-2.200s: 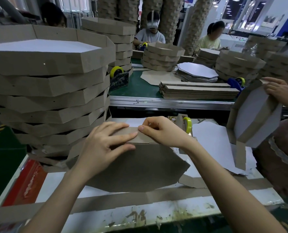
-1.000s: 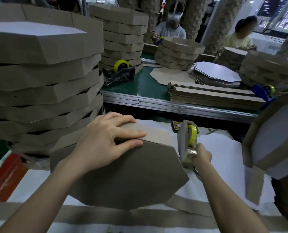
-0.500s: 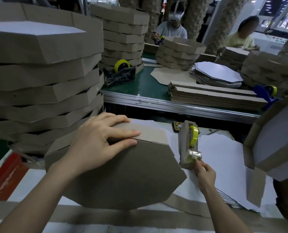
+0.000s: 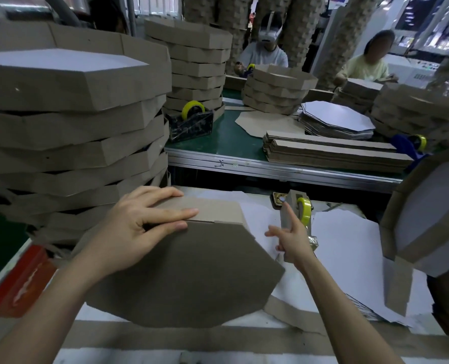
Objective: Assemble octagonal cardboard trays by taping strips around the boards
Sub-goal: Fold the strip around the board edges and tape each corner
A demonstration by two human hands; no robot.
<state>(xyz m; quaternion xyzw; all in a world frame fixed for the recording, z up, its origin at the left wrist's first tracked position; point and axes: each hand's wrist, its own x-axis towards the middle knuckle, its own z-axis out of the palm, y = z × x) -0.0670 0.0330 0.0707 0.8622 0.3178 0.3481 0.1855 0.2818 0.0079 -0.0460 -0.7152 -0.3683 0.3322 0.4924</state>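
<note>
**On the near table: one hand flat on the board, the other at the tape**

On the brown octagonal board [image 4: 186, 271], the left hand [image 4: 139, 227] is laid flat, its fingers straight and spread. The fingertips are pressed over the board's far edge, where a cardboard strip [image 4: 212, 210] is stood up against it as a low wall. The board is found at the middle of the white table [image 4: 139, 355], just in front of the person.

The right hand [image 4: 293, 240] is held against the grey tape dispenser [image 4: 286, 208], just right of the board. Its index finger is stretched upward along the dispenser's side and its thumb is turned out to the left. The other fingers are curled close to the loose tape end [image 4: 312, 241] at the dispenser's foot; whether tape is pinched there cannot be told. A yellow tape roll [image 4: 304, 210] is mounted in the dispenser.

White sheets [image 4: 349, 245] are spread under and beside the dispenser, and a long flat strip [image 4: 218, 334] is laid along the table's near edge. A tall stack of finished trays [image 4: 73, 122] is piled at the left, with a red object [image 4: 21, 282] below it. At the right edge, another tray [image 4: 433, 222] is held on its side.

Beyond, on a green bench [image 4: 228, 137], a black dispenser [image 4: 191, 124], a pile of strips [image 4: 336, 151] and a pile of white octagons [image 4: 336, 116] are set out, with two people seated behind them
</note>
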